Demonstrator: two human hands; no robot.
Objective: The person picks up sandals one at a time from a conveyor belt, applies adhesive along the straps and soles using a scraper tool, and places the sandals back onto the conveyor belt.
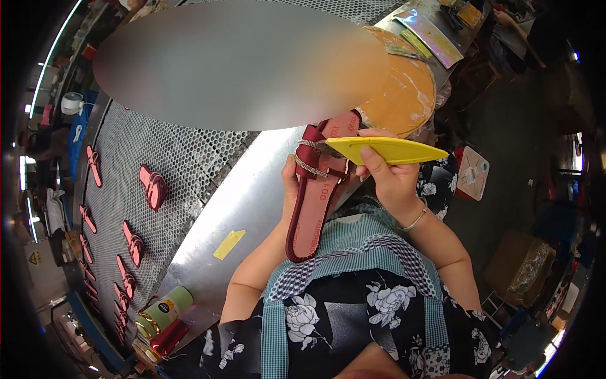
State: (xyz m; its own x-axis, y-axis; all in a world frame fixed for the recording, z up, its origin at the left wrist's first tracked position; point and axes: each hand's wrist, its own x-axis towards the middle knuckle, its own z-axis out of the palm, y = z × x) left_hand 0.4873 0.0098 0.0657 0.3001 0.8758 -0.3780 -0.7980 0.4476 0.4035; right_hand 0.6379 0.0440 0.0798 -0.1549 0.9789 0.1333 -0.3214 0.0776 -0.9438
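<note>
Upright in front of my body is a slide sandal (308, 221) with a pink insole, dark red edging and dark red straps trimmed with rhinestones. My left hand (290, 184) is closed round its left side, near the straps; part of the fingers is hidden behind the sole. In my right hand (392, 182) is a flat yellow tool (404, 151), tapering to a point at the right. Its other end meets the rhinestone strap (309, 158); whether it presses on it I cannot tell. A bracelet (413, 218) circles my right wrist.
Several similar sandals (153, 188) lie on a mesh conveyor (189, 158) at the left. A metal ledge (208, 218) with yellow tape (229, 244) borders it. A green cylinder (165, 312) stands lower left. An orange round board (404, 95) lies beyond my hands.
</note>
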